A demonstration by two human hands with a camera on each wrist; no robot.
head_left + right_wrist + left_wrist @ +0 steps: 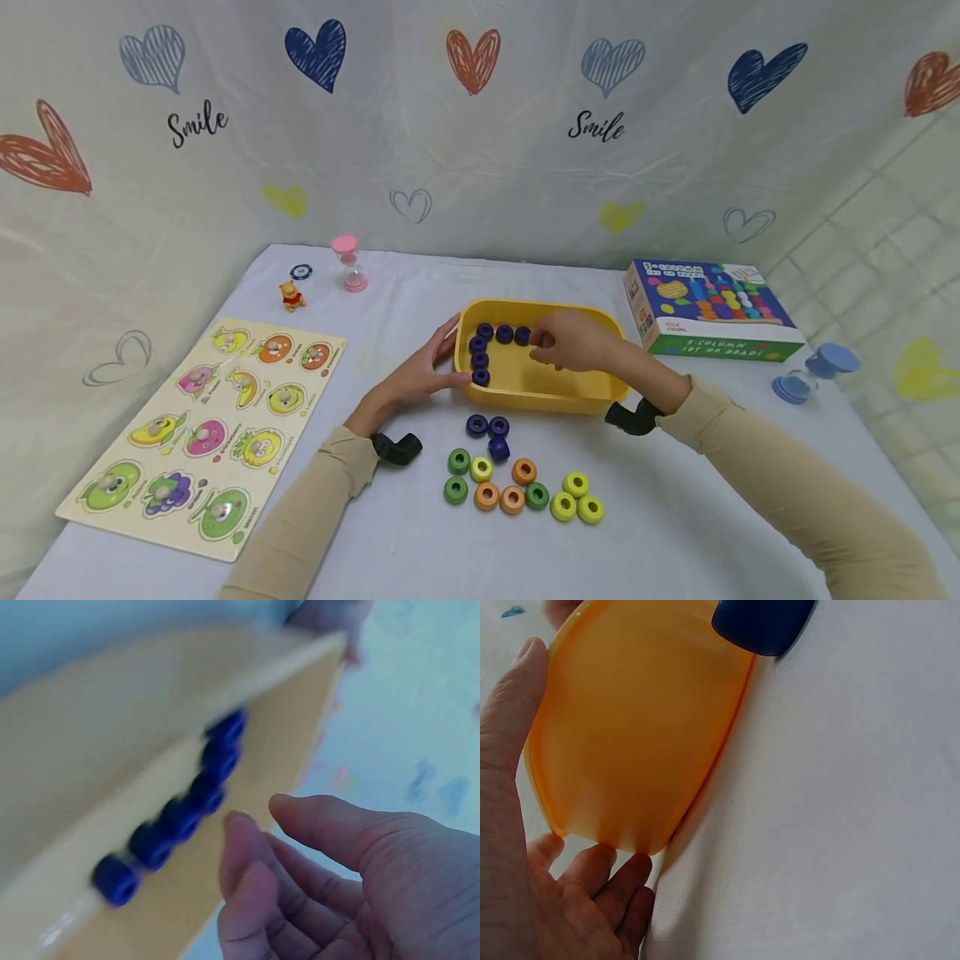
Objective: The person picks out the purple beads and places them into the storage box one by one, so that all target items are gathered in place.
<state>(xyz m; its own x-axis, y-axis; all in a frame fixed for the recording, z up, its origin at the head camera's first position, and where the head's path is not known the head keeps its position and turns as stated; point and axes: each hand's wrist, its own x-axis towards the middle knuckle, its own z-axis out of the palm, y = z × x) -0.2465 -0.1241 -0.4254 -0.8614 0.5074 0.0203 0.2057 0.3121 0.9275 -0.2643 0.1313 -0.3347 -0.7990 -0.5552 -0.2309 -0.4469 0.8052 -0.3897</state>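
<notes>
A yellow plastic tray holds several dark purple beads, lined along its left end and far side. My left hand grips the tray's left end; in the left wrist view the thumb lies along one side and the fingertips press the end wall. Over the inside of the tray is my right hand, beside the last bead of the far row. The right wrist view shows a gap between its thumb and bent fingers, with nothing held. Three more purple beads lie on the table in front of the tray.
Green, orange and yellow beads are spread nearer me. A fruit puzzle board lies at the left, with a bear figure, a round chip and a pink sand timer behind. The bead-set box and a blue sand timer stand right.
</notes>
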